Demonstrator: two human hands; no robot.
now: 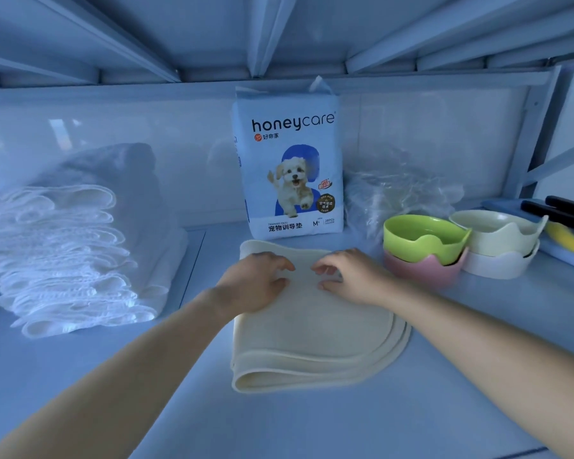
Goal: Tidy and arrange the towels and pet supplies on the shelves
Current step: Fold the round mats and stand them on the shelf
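Note:
A folded cream towel (312,339) lies flat on the shelf (146,409) in front of me. My left hand (257,283) rests on the towel's far left part, fingers bent and pointing right. My right hand (348,276) rests on its far right part, fingers loosely curled toward the left hand. Neither hand clearly grips the cloth. A white pack of pet training pads (289,160) with a puppy picture stands upright behind the towel. A stack of folded white towels (70,260) sits on the left.
To the right, a green bowl (424,240) sits on a pink bowl (421,270), next to a cream bowl (497,231) on a white one. Crumpled clear plastic (401,190) lies behind them. Black-handled tools and a yellow item (567,243) lie at far right. An upper shelf hangs overhead.

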